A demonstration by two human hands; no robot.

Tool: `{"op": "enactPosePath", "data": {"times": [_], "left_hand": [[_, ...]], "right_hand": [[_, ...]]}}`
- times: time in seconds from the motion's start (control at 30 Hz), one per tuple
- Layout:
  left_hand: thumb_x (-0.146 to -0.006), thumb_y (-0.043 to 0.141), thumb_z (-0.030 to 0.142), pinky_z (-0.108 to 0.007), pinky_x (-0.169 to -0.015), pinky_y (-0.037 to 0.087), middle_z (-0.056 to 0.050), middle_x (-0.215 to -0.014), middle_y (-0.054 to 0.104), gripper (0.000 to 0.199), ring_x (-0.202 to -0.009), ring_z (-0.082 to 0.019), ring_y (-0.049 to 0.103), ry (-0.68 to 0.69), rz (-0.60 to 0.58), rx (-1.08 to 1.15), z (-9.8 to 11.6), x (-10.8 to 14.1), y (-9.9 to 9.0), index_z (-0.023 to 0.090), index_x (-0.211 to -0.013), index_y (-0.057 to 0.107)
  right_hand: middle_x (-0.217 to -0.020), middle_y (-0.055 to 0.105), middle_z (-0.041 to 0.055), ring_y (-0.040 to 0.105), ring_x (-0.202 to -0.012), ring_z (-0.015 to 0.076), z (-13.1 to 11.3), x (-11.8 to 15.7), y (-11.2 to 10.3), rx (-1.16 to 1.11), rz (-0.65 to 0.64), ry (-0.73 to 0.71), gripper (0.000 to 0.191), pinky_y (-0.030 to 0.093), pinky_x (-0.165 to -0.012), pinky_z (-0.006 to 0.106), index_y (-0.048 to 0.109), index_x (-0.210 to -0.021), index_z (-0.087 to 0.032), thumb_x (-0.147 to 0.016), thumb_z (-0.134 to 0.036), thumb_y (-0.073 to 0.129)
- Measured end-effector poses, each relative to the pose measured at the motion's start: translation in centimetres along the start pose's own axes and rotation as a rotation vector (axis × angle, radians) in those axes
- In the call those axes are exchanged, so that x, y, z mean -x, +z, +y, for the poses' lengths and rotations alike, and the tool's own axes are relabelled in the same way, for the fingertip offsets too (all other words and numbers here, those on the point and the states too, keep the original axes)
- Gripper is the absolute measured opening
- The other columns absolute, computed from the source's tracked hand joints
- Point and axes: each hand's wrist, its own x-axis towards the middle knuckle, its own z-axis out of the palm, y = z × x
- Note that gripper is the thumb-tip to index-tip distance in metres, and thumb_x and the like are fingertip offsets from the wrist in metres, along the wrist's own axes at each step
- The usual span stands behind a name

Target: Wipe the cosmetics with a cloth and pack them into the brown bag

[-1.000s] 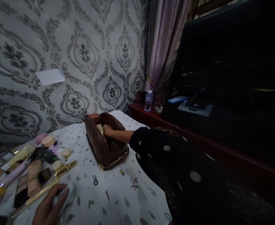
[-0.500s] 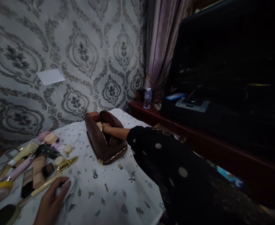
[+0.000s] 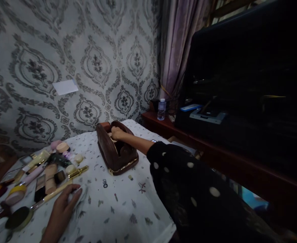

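Observation:
My right hand (image 3: 117, 133) reaches into the opened brown makeup bag (image 3: 116, 163) with gold zips. Its fingers are curled and partly hidden by the bag's wall; a pale thing shows beside them, but what they hold cannot be made out. My left hand (image 3: 65, 208) rests on the patterned cloth (image 3: 110, 216), closed around a crumpled white wipe or tissue (image 3: 80, 196). Next to that hand lies a long-handled round brush or mirror (image 3: 19, 217). Beyond it are a gold tube (image 3: 77, 171), a beige tube (image 3: 50, 180) and a yellow-lidded jar (image 3: 16, 194).
Several other cosmetics (image 3: 59, 158) are heaped at the left. A clear bottle (image 3: 161, 109) stands on the dark red shelf (image 3: 150, 118) at the back. A large black covered object (image 3: 239, 74) fills the right side. Patterned wallpaper (image 3: 97, 67) backs the cloth.
My right hand has risen slightly toward the bag's rim, still inside it. The view has turned a little left. My left hand stays closed on the white wipe.

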Motion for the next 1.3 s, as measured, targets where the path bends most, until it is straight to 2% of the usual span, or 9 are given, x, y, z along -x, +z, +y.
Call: {"op": "enactPosePath", "data": {"times": [0.17,0.23,0.3,0.37,0.43,0.53,0.73,1.03,1.3], "left_hand": [[-0.091,0.048,0.053,-0.033,-0.078,0.057,-0.006,-0.093,0.072,0.036,-0.088,-0.024,0.07,0.218,-0.047,-0.065,0.3,0.5,0.5,0.022,-0.095,0.066],[-0.094,0.048,0.046,-0.034,-0.081,0.057,-0.007,-0.102,0.07,0.031,-0.094,-0.024,0.068,0.319,-0.078,-0.131,0.1,0.8,0.9,0.023,-0.104,0.066],[-0.094,0.049,0.039,-0.037,-0.084,0.056,-0.009,-0.106,0.068,0.027,-0.096,-0.025,0.066,0.408,-0.08,-0.237,-0.3,1.2,1.5,0.024,-0.109,0.065],[-0.093,0.049,0.031,-0.042,-0.086,0.054,-0.01,-0.108,0.066,0.022,-0.099,-0.028,0.063,0.46,-0.086,-0.353,-0.5,1.5,1.9,0.024,-0.105,0.066],[-0.091,0.048,0.018,-0.044,-0.088,0.052,-0.011,-0.11,0.064,0.022,-0.103,-0.029,0.059,0.462,-0.126,-0.446,-0.4,1.9,1.9,0.022,-0.103,0.066],[-0.087,0.044,0.006,-0.04,-0.089,0.051,-0.01,-0.112,0.06,0.032,-0.103,-0.025,0.056,0.398,-0.217,-0.523,0.1,2.0,1.0,0.02,-0.111,0.06],[-0.093,0.042,0.009,-0.03,-0.081,0.049,-0.006,-0.108,0.057,0.024,-0.102,-0.021,0.056,0.234,-0.291,-0.586,-0.2,0.8,-1.9,0.022,-0.106,0.057],[-0.101,0.041,0.031,-0.029,-0.074,0.049,-0.007,-0.095,0.07,0.028,-0.089,-0.021,0.067,0.097,-0.266,-0.587,-1.5,0.3,-3.0,0.018,-0.094,0.065],[-0.1,0.044,0.036,-0.029,-0.069,0.05,-0.005,-0.092,0.073,0.03,-0.083,-0.021,0.07,0.081,-0.26,-0.534,-1.0,0.2,-2.7,0.019,-0.094,0.069]], "right_hand": [[-0.135,0.052,0.0096,0.046,-0.128,0.0171,-1.4,4.7,0.8,-0.061,0.273,-0.301,0.032,0.039,-0.109,0.032,0.051,-0.129,-0.019,-0.101,-0.014,0.036],[-0.124,0.057,0.0117,0.049,-0.121,0.02,-1.5,7.5,3.1,-0.133,0.4,-0.75,0.026,0.042,-0.105,0.034,0.057,-0.116,-0.017,-0.097,-0.013,0.04],[-0.116,0.06,0.0114,0.053,-0.111,0.0211,-1.4,9.9,6.2,-0.064,0.306,-1.089,0.021,0.047,-0.097,0.034,0.058,-0.109,-0.019,-0.095,-0.015,0.044],[-0.111,0.062,0.0102,0.055,-0.104,0.0204,-1.2,11.4,9.5,0.013,0.149,-1.257,0.016,0.049,-0.092,0.032,0.058,-0.105,-0.019,-0.094,-0.016,0.048],[-0.109,0.063,0.0105,0.055,-0.104,0.0208,-1.1,12.1,12.1,-0.025,0.081,-1.204,0.014,0.05,-0.091,0.032,0.058,-0.104,-0.018,-0.092,-0.015,0.05],[-0.11,0.062,0.0097,0.055,-0.107,0.0214,-0.9,11.7,14.9,-0.219,0.032,-0.947,0.021,0.049,-0.094,0.035,0.057,-0.11,-0.019,-0.091,-0.014,0.052],[-0.1,0.063,0.0075,0.061,-0.092,0.0212,-0.5,10.0,18.5,-0.429,-0.056,-0.646,0.027,0.052,-0.085,0.036,0.061,-0.107,-0.02,-0.084,-0.011,0.052],[-0.088,0.069,0.0058,0.065,-0.08,0.02,-1.0,8.0,20.3,-0.462,0.015,-0.569,0.019,0.052,-0.072,0.032,0.064,-0.096,-0.019,-0.084,-0.017,0.048],[-0.088,0.07,0.0057,0.066,-0.079,0.0188,-8.8,1.6,22.8,-0.4,0.015,-0.646,0.022,0.051,-0.068,0.028,0.066,-0.096,-0.018,-0.084,-0.018,0.047]]}}
